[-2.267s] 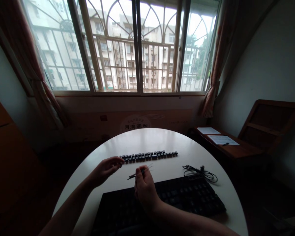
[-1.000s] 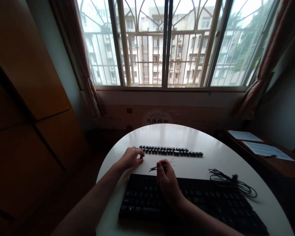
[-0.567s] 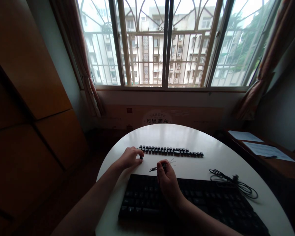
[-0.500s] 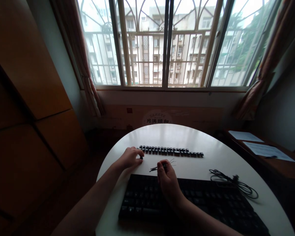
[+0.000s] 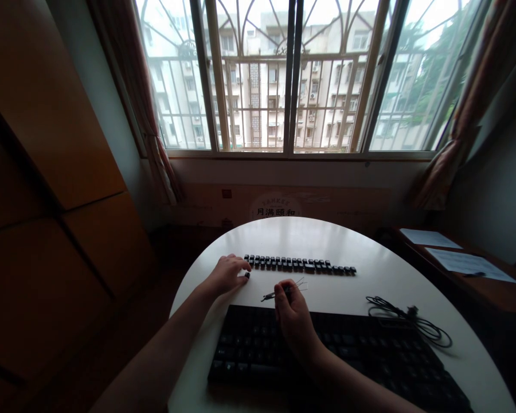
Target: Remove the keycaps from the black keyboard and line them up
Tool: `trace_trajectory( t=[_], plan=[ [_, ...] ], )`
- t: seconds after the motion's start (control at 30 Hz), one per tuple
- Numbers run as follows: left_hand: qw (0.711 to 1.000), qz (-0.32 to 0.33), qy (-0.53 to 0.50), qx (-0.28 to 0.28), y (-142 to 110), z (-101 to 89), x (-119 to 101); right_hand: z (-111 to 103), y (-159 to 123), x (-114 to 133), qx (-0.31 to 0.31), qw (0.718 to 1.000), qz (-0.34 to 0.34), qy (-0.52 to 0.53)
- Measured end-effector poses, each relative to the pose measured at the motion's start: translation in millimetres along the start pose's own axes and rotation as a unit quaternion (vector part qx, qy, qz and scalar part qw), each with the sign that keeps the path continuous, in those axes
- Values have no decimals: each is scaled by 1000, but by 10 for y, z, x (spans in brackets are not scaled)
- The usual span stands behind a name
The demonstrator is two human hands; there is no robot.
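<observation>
My left hand (image 5: 229,272) is over the white table, thumb and index finger apart. A single black keycap (image 5: 247,276) sits on the table by its thumb tip. Just beyond run two rows of black keycaps (image 5: 284,263), the nearer one reaching farther right. My right hand (image 5: 291,307) is closed around a wire keycap puller (image 5: 268,296); its dark end sticks out to the left and thin wire loops to the right. Beneath that hand and forearm lies a black keyboard (image 5: 249,338), partly covered by them.
A coiled black cable (image 5: 430,330) with a plug lies at the keyboard's right rear. The round white table (image 5: 327,235) has a curved far edge. To the right, paper sheets (image 5: 468,264) rest on a brown surface. A window and curtains are behind.
My left thumb and index finger have parted and let go of the keycap, which now stands on the table. My right hand has hardly moved.
</observation>
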State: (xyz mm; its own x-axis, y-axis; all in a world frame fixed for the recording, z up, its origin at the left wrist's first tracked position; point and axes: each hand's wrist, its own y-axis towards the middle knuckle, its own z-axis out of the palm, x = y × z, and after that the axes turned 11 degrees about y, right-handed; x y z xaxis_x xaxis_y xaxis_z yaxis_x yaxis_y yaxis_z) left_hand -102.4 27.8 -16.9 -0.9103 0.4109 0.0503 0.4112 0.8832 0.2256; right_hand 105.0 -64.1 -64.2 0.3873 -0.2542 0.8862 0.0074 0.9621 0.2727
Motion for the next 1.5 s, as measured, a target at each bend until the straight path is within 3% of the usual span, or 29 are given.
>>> trace_trajectory(
  t=[0.47,1.5],
  plan=[
    [996,-68,51,-34,98,147,79,24,-10,46,-1,1000,-2,-8],
    [995,-77,30,-55,75,121,157,31,-27,65,-2,1000,-1,-9]
  ],
)
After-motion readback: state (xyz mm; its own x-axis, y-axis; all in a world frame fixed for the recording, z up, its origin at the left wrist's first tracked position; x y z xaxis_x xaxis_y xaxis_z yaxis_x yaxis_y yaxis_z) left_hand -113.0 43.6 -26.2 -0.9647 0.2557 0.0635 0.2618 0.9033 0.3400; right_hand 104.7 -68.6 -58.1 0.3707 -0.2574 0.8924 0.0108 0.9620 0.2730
